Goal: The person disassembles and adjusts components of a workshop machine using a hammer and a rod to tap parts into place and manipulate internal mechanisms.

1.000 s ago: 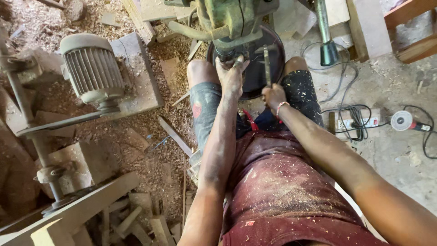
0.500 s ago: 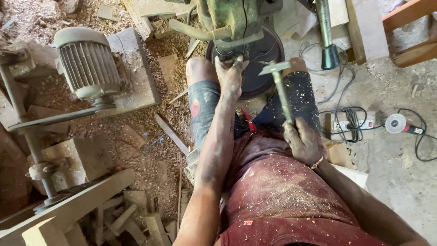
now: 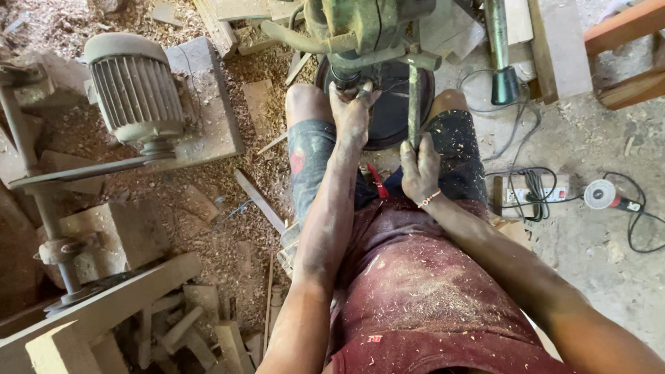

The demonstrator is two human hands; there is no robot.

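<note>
The hammer [image 3: 414, 86] stands nearly upright in front of the seated person, its metal head level with the lower part of the green machine [image 3: 360, 28] and its thin handle running down into the right hand [image 3: 420, 168]. That hand is clenched around the bottom of the handle, knuckles toward the camera, a beaded bracelet at the wrist. The hammer head sits just beside a green bar that juts from the machine; whether they touch cannot be told.

The left hand [image 3: 352, 114] reaches forward with the arm straight, its fingers pinched on a small dark part at the underside of the machine. What that part is cannot be told. The 2 hands are apart, the left a little higher and further forward than the right.

Below both hands lies a round black disc [image 3: 391, 114], framed by the person's 2 knees in dark shorts speckled with sawdust. A red shirt covered in wood dust fills the lower middle of the view.

To the left, a grey ribbed electric motor [image 3: 131, 90] rests on a block, amid wood offcuts and shavings on the floor. To the right, on bare concrete, lie a power strip [image 3: 533, 194] with tangled cables and, further out, an angle grinder [image 3: 606, 196].
</note>
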